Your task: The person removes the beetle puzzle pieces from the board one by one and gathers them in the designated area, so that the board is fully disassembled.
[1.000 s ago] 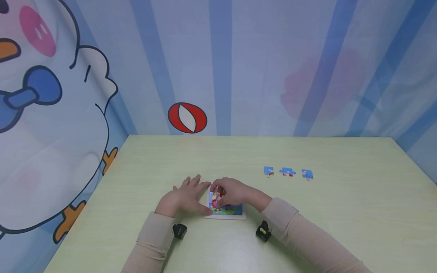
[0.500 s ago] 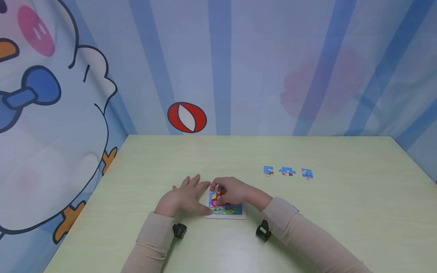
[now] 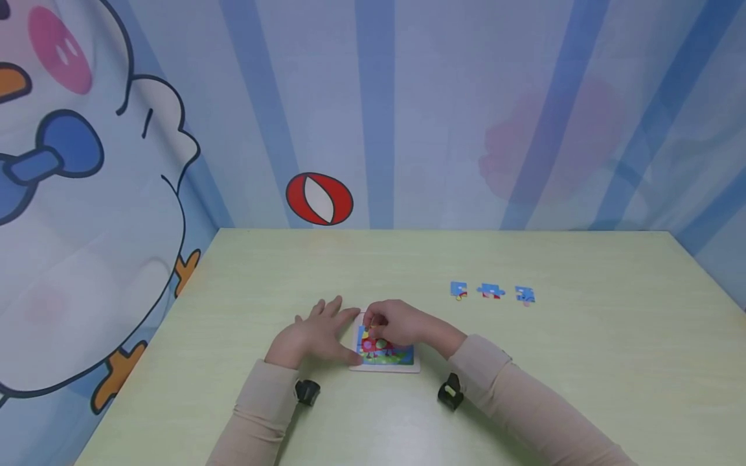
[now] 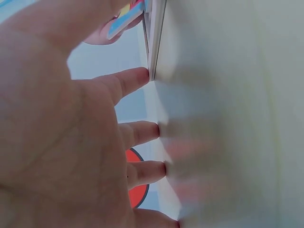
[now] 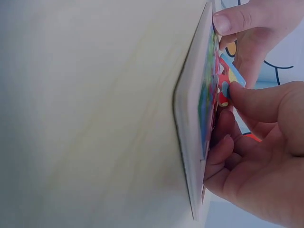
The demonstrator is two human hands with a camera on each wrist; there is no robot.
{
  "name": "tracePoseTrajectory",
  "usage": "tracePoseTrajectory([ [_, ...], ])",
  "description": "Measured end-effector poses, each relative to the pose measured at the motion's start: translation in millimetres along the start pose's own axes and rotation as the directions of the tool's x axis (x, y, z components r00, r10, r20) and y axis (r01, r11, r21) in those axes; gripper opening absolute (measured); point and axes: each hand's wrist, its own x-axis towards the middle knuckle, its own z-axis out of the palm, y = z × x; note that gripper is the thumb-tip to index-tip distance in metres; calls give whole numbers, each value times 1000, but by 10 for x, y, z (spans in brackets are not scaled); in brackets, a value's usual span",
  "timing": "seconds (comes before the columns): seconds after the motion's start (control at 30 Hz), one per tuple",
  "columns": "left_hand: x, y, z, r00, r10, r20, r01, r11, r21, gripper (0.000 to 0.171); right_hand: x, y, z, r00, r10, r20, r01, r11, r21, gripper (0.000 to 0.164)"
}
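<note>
On the table lies a small puzzle board (image 3: 384, 369) with a pale rim and a colourful picture. My left hand (image 3: 317, 336) rests at the board's left side with fingers spread; its thumb touches the near left corner and its index fingertip the far left one. My right hand (image 3: 399, 321) is over the board's upper part. Between its thumb and fingers it pinches a puzzle piece (image 5: 224, 89), red, yellow and blue, tilted up off the picture. The right palm and curled fingers hide the board's upper right area from the head view.
Beyond the board to the right, three loose pieces lie in a row: a left one (image 3: 458, 288), a middle one (image 3: 491, 290) and a right one (image 3: 525, 294). A printed cloth (image 3: 431, 116) hangs behind the table (image 3: 583, 362).
My right hand has shifted slightly up and to the right over the board, uncovering more of the red picture. The left hand and the loose pieces stay where they were.
</note>
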Motion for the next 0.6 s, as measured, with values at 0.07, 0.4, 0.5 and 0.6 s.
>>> tracePoseTrajectory([
  [0.07, -1, -1, 0, 1000, -1, 0, 1, 1000, -5, 87, -5, 1, -2, 1000, -3, 3, 3, 1000, 10, 5],
  [0.4, -2, 2, -5, 1000, -6, 6, 6, 1000, -6, 88, -3, 27, -15, 1000, -25, 15, 24, 999, 30, 4],
  [0.5, -3, 2, -4, 1000, -7, 6, 7, 1000, -7, 88, -5, 31, -21, 1000, -19, 18, 18, 999, 41, 5],
  [0.6, 0, -2, 0, 1000, -11, 5, 11, 1000, -8, 88, -11, 35, -27, 1000, -10, 19, 9, 998, 54, 5],
])
